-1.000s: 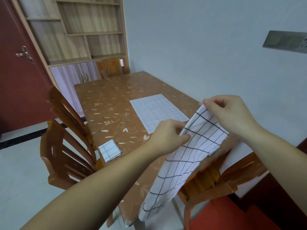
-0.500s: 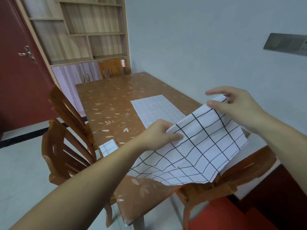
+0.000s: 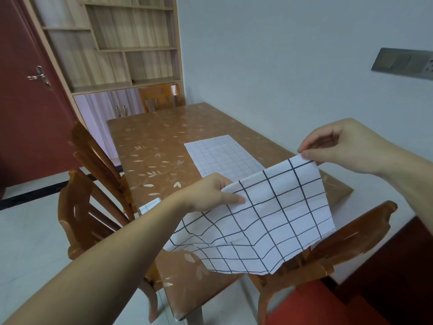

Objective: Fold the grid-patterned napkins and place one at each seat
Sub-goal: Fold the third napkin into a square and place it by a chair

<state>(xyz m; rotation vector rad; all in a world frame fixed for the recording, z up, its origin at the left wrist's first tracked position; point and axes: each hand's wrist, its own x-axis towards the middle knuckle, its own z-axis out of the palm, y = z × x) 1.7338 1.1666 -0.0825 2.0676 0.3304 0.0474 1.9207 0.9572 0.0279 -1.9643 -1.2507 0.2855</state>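
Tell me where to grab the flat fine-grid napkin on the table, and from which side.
Pinch the fine-grid napkin at its far left corner, coming from above. It lies flat on the table; its near edge is hidden behind the held napkin.

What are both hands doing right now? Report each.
Left hand: closed, pinching the napkin at its near-left corner.
Right hand: closed, pinching its far-right corner.

The napkin (image 3: pixel 264 221), hanging narrow between both hands a second ago, is now spread wide above the surface (image 3: pixel 150 146). The right hand (image 3: pixel 346 146) has drawn away from the left hand (image 3: pixel 210 193), pinching the far corner, and the folded napkin (image 3: pixel 150 205) is now mostly hidden behind the left forearm.
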